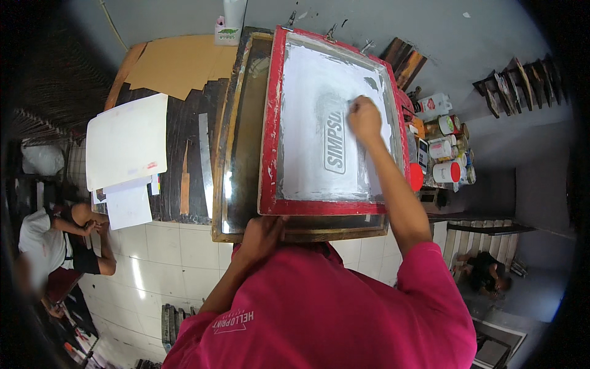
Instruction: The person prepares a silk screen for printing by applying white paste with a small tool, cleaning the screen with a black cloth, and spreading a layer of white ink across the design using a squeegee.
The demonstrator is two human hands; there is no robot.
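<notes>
Wiping the screen mesh, frame held steady.
Right hand point(364, 118) fingers curled together, pressed on the screen point(313, 80); left hand point(263, 235) clamps the frame point(268, 141) edge nearest. Next likely needs wiping strokes below the fingers.

The right hand point(364, 118) was closed over something on the screen point(319, 123), but what it gripped was hidden under the fingers; the left hand point(261, 237) covered part of the frame point(270, 123) at its near edge, its fingertips out of sight; the pink shirt point(319, 307) hid the tabletop point(184, 141) front below; the tins point(445, 147) at right were too small to tell apart; a seated person point(55, 246) at left was blurred and cut off by the dark rim.
</notes>
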